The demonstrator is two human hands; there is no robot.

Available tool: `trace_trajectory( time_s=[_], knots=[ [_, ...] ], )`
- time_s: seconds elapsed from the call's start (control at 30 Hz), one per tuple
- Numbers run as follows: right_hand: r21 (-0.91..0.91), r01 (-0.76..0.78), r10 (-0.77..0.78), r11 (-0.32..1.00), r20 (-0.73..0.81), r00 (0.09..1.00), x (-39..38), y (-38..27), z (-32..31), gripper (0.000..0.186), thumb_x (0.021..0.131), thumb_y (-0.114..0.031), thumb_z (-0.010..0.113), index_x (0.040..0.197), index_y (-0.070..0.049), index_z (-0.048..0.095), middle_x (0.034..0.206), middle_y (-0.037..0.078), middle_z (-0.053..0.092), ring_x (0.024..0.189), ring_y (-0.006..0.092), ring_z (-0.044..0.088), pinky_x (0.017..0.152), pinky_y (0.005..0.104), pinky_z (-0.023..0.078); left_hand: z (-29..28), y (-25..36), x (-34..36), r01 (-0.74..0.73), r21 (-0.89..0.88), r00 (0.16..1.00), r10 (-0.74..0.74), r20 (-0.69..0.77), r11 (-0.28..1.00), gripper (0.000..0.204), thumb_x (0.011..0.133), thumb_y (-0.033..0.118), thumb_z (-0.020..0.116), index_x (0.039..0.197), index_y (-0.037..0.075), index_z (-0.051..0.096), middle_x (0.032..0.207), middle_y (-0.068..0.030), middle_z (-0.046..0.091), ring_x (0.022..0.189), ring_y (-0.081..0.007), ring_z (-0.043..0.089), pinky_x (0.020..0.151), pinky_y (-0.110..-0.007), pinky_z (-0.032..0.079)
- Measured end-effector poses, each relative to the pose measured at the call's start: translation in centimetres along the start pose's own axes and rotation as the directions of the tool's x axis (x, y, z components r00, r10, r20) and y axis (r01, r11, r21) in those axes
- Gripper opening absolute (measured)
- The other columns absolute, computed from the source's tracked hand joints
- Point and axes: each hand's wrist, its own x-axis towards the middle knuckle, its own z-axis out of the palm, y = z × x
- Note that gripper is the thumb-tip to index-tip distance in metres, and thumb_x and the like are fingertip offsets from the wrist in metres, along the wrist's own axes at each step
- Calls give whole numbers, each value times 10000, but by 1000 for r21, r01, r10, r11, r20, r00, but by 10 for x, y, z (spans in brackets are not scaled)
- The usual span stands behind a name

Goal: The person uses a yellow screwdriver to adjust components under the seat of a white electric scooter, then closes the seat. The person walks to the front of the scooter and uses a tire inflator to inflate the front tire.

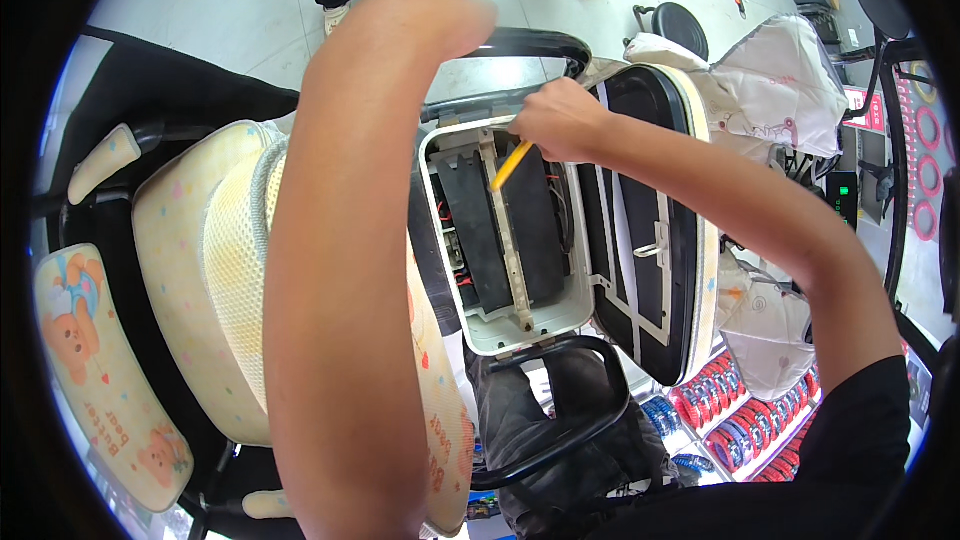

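Yellow tool [512, 166] clasped in right fingers [540, 122], jutting below them over a pale strip [513, 260], black blocks [473, 225] beneath in a white-rimmed box [562, 325], left hand [452, 16] up and left by a black bar [535, 42], its fingers too blurred to tell whether gripping.

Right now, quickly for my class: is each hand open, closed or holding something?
Left hand: cannot be told; it is blurred and its fingers are hidden.
Right hand: closed, holding a slim yellow rod.
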Motion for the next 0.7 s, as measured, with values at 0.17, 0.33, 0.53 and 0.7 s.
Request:
trace_trajectory(
  time_s=[0.17,0.33,0.53,0.7],
  knots=[
    [436,-477,517,763,32,855,-3,-8,26,89,831,-196,746,851,-125,796,843,122,751,816,352,733,742,489,582,7,8,1,41,27,996,-39,-85,999,488,943,482,568,1112,46,707,902,-71,706,811,-207,694,711,-381,547],
    [887,-355,616,-295,461,639,-9,-31,38,331,952,-56,524,1128,221,567,836,238,742,672,265,763,513,316,604,5,15,-8,93,35,972,-98,213,995,340,908,333,575,993,39,724,937,-72,747,786,-211,724,697,-374,561],
    [-139,483,356,-865,510,783,3,-40,60,616,1114,-445,305,1419,91,331,1369,357,502,1252,445,589,1008,558,565,40,11,-17,-209,278,905,78,417,938,422,865,296,692,1245,112,704,1032,-107,770,929,-302,747,812,-431,583],
    [52,412,392,-910,432,812,10,-45,53,791,1048,-667,334,1442,18,378,1428,238,472,1342,404,494,1181,615,313,105,8,-12,-322,233,941,285,181,917,306,891,157,691,1190,92,691,1073,-193,737,1003,-387,714,844,-480,573]
  ],
)
